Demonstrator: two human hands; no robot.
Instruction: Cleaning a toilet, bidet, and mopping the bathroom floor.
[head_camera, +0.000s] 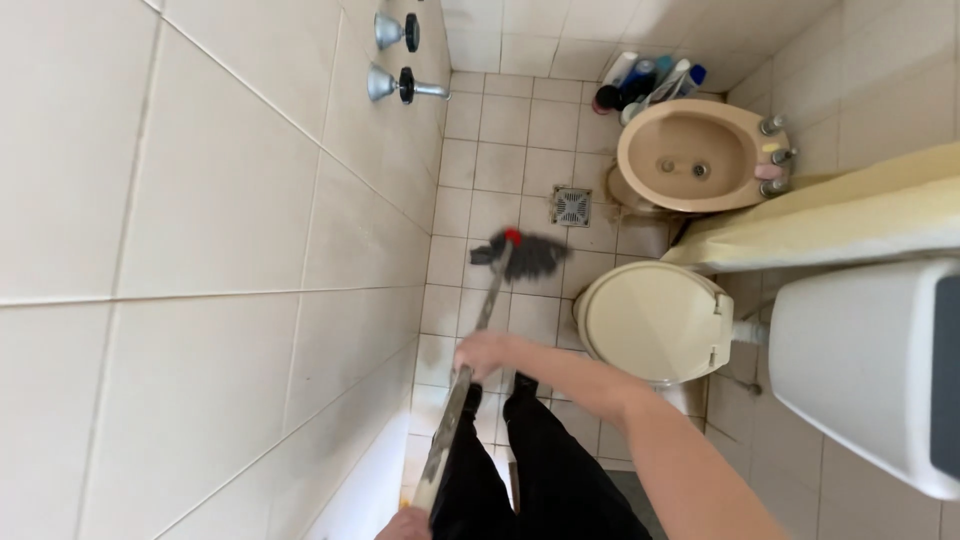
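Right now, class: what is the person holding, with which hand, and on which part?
A long-handled grey string mop: right hand grips mid-shaft, left hand the top end.

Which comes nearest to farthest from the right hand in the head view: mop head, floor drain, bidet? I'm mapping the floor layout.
From the right hand on the mop handle:
1. Mop head, on the tiles just ahead.
2. Floor drain, beyond the mop head.
3. Bidet, farthest, to the right.

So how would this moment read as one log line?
right hand: grips mop handle | left hand: on handle's upper end | mop head: on tiled floor, near drain
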